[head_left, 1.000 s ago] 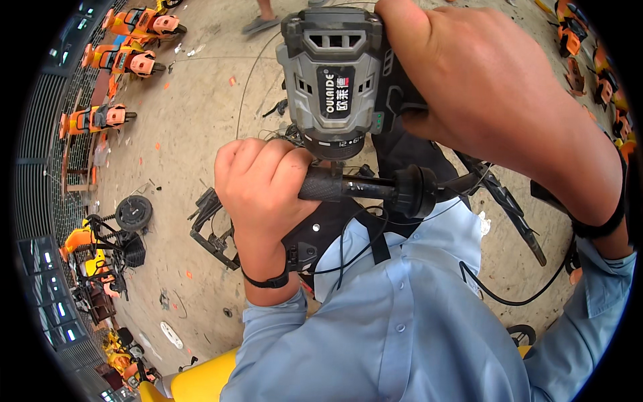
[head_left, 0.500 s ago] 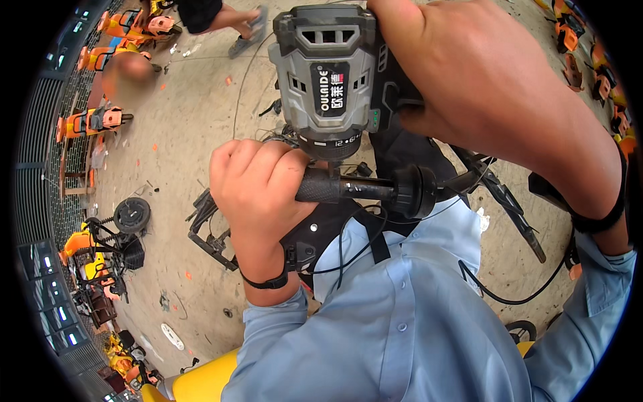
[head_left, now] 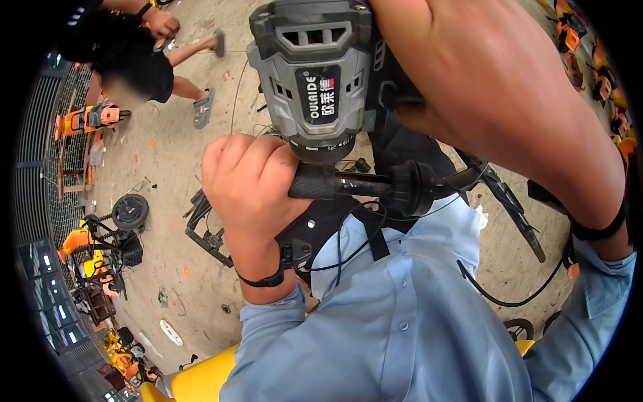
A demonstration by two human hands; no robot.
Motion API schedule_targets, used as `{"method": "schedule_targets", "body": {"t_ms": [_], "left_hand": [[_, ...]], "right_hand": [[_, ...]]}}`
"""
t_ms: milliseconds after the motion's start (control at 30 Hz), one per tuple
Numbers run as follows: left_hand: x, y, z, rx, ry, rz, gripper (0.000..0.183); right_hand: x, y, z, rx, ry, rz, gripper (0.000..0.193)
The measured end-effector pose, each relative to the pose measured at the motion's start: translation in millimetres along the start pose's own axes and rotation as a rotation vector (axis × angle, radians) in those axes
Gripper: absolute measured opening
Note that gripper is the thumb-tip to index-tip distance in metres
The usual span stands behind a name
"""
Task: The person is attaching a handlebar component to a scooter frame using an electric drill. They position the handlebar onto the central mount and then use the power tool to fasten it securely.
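Observation:
My right hand (head_left: 442,60) is wrapped round the handle of a grey and black cordless drill (head_left: 315,80), held upright with its chuck end down. Beneath it, my left hand (head_left: 251,181) grips the black textured handlebar grip (head_left: 312,181) near its outer end. The drill's collar sits right over that grip, close to my left knuckles; its bit is hidden, so I cannot tell whether it touches. Inward from the grip runs a dark metal handlebar tube (head_left: 363,183) to a round black fitting (head_left: 412,187). A thin black cable (head_left: 341,241) loops below the bar.
A person in black shorts (head_left: 151,74) walks at the upper left. Orange scooters (head_left: 90,120) line the left wall, with more (head_left: 569,33) at the upper right. A loose wheel (head_left: 130,212) and a black frame part (head_left: 207,231) lie left on the concrete floor. A yellow panel (head_left: 204,375) is below me.
The drill has come slightly left and lower over the grip, with my right hand. My left hand has shifted slightly left. The person at the upper left has come further into view.

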State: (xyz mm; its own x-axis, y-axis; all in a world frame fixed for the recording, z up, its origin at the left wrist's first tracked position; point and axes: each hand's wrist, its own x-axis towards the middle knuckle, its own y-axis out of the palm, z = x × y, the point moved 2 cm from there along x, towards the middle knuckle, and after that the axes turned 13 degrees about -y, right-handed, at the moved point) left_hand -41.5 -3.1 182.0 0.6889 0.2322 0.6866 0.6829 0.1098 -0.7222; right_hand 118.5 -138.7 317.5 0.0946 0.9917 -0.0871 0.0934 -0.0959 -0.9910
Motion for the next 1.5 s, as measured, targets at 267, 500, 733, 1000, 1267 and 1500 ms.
{"method": "schedule_targets", "body": {"t_ms": [267,500,733,1000,1267,1500], "left_hand": [[1,-7,1,-0.040,-0.002,0.072,0.031],[17,-50,-7,-0.746,-0.342,0.438,0.079],[89,-27,-46,-1.009,-0.530,0.182,0.056],[100,-14,-66,-1.224,-0.569,0.202,0.046],[93,-17,-72,-1.311,-0.549,0.126,0.042],[89,-3,-71,-1.334,-0.798,0.013,0.041]], "right_hand": [[-15,14,-10,-0.016,-0.121,-0.171,0.039],[-24,46,-14,-0.120,-0.092,-0.551,0.061],[-27,29,-10,-0.044,-0.080,-0.339,0.040],[-28,38,-13,0.037,-0.051,-0.461,0.031],[-27,35,-8,-0.146,-0.093,-0.573,0.014],[-33,38,-3,-0.145,-0.120,-0.592,0.014]]}}
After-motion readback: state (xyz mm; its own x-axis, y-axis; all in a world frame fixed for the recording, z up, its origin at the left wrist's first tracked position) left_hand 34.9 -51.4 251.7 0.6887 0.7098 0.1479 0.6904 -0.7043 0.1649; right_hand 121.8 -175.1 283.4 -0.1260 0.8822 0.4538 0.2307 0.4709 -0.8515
